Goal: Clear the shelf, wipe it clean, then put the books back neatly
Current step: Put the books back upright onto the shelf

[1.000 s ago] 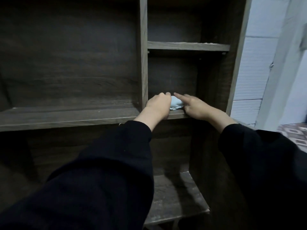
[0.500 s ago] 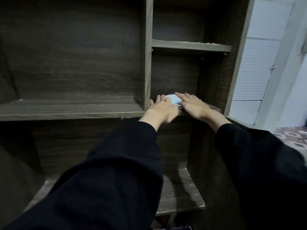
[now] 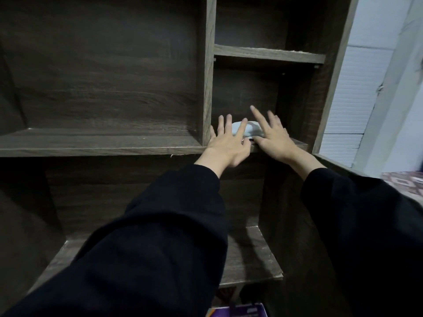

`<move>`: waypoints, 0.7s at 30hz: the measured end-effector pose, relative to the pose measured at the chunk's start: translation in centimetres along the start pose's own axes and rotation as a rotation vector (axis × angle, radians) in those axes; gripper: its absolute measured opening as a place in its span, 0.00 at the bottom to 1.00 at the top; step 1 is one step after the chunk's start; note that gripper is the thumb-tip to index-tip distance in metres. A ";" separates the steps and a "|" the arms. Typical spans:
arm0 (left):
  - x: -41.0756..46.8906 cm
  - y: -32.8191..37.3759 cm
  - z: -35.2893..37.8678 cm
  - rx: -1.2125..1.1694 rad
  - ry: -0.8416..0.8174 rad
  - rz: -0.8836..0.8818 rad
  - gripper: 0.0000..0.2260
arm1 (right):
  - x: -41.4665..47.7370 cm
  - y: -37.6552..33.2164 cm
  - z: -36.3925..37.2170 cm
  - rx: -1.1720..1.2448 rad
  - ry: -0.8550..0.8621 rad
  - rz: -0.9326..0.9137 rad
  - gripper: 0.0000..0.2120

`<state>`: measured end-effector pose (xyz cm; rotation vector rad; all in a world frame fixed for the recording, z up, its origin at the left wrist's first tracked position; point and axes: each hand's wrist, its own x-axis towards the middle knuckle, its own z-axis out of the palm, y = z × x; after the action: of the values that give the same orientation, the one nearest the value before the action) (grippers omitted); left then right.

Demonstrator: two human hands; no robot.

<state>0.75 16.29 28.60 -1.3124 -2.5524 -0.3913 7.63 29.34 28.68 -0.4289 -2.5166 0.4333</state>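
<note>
A pale blue cloth [image 3: 250,131] lies on the dark wooden shelf [image 3: 103,146], inside the narrow right compartment. My left hand [image 3: 226,143] reaches onto the shelf with fingers spread straight, its fingertips over the cloth's left side. My right hand [image 3: 273,136] has its fingers spread and lifted above the cloth's right side, the thumb low beside the cloth. Neither hand grips the cloth. No books stand on the shelves in view.
A vertical divider [image 3: 207,72] separates the wide left compartment from the narrow right one. A higher small shelf [image 3: 269,53] and a lower shelf [image 3: 256,257] sit in the right column. A purple item [image 3: 242,311] shows at the bottom edge. A white wall [image 3: 357,92] stands right.
Both hands have opened out from resting on the cloth, fingers now spread and reaching further into the compartment. The right hand's fingers have lifted. The view came closer.
</note>
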 end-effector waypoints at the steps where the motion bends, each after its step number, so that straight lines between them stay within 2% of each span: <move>1: -0.5 -0.2 0.1 -0.029 0.067 0.042 0.26 | -0.6 -0.1 0.1 0.085 0.085 -0.032 0.38; 3: -2.1 -0.5 0.6 -0.146 0.231 0.159 0.24 | -2.7 -0.9 0.8 0.211 0.304 -0.114 0.38; 6: -6.8 -1.2 2.4 -0.350 0.453 0.294 0.20 | -7.4 -3.1 3.8 0.231 0.604 -0.223 0.28; 9: -12.7 -2.9 5.7 -0.437 0.585 0.233 0.18 | -12.9 -5.5 8.6 0.323 0.698 -0.268 0.22; 11: -16.9 -5.1 8.7 -0.458 0.595 0.123 0.17 | -16.7 -6.4 12.9 0.399 0.630 -0.236 0.20; 13: -21.2 -7.8 12.5 -0.484 0.537 -0.005 0.17 | -20.2 -6.6 18.0 0.478 0.490 -0.150 0.19; 17: -29.7 -12.8 20.8 -0.467 0.318 -0.278 0.14 | -27.0 -5.2 28.5 0.552 0.184 0.128 0.15; 21: -36.0 -16.4 28.1 -0.550 0.046 -0.602 0.14 | -32.7 -2.9 36.0 0.493 -0.196 0.404 0.14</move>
<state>5.04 -10.36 -11.71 -0.5957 -2.8652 -1.2885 12.97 6.39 -13.96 -0.7216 -2.3790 1.2696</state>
